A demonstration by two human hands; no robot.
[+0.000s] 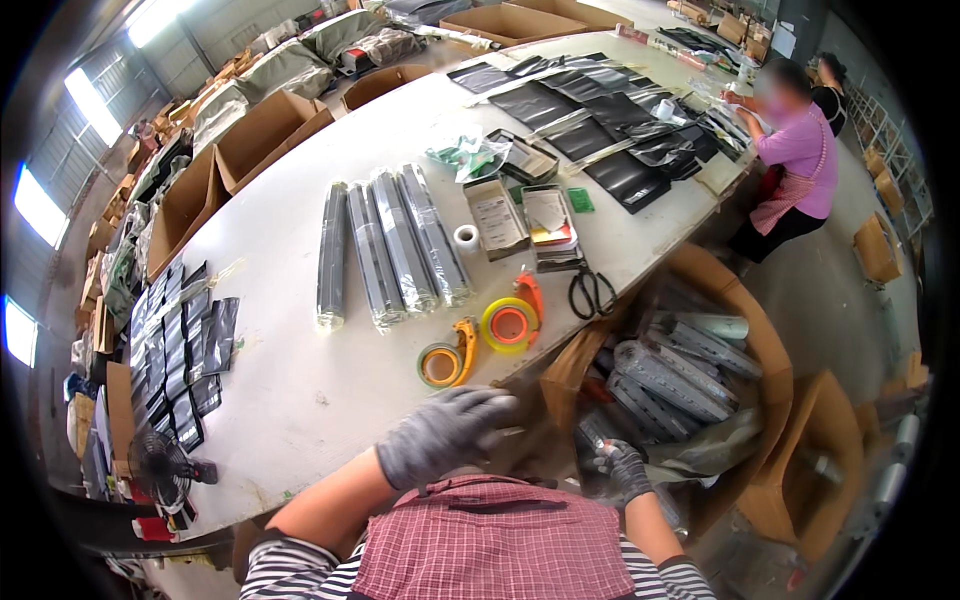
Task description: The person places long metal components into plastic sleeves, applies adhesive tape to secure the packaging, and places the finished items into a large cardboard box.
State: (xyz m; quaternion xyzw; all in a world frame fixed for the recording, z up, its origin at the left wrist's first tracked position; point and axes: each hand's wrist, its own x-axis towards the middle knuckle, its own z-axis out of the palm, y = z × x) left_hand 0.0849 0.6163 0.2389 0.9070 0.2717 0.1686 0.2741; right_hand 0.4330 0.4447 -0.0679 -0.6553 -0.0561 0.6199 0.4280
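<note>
My left hand (445,435), in a grey glove, hovers over the table's near edge. Its fingers are stretched out, slightly blurred, and nothing shows in them. To the right, my gloved right hand (626,470) reaches into a cardboard box (775,400) and closes around the end of a plastic-wrapped roll (597,430). More wrapped rolls (680,380) lie heaped in that box. Just beyond my left hand are an orange tape dispenser (466,345) and another dispenser with yellow tape (508,324). Several dark wrapped rolls (400,245) lie side by side on the white table (285,400).
Black scissors (592,293), open tins (497,220) and a small white roll (466,238) sit on the table. Flat black bags (175,350) lie at left, with more black packets (570,115) far off. A fan (165,468) stands lower left. A co-worker in pink (800,160) works at the far right.
</note>
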